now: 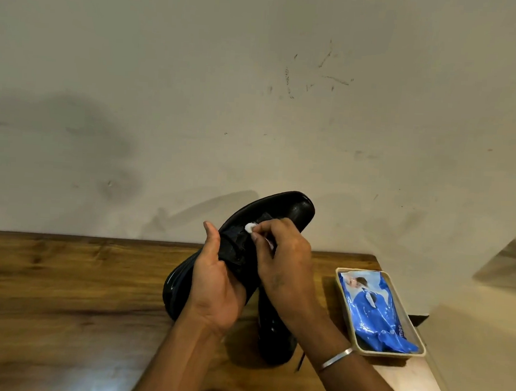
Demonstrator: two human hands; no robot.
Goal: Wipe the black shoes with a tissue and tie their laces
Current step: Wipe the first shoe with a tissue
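A black shoe [283, 211] is held up above the table, toe pointing up and to the right. My left hand [218, 287] grips it from below around the middle. My right hand [283, 258] is closed on a small white tissue [250, 227] and presses it against the lace area on top of the shoe. A second black shoe [274, 334] stands on the table under my right forearm, mostly hidden, with a dark lace end [300, 361] trailing at its near side.
The wooden table [61, 288] runs along a pale wall. A beige tray [360, 336] at the table's right end holds a blue wipes packet [374, 310]. The table's right edge drops off beside the tray.
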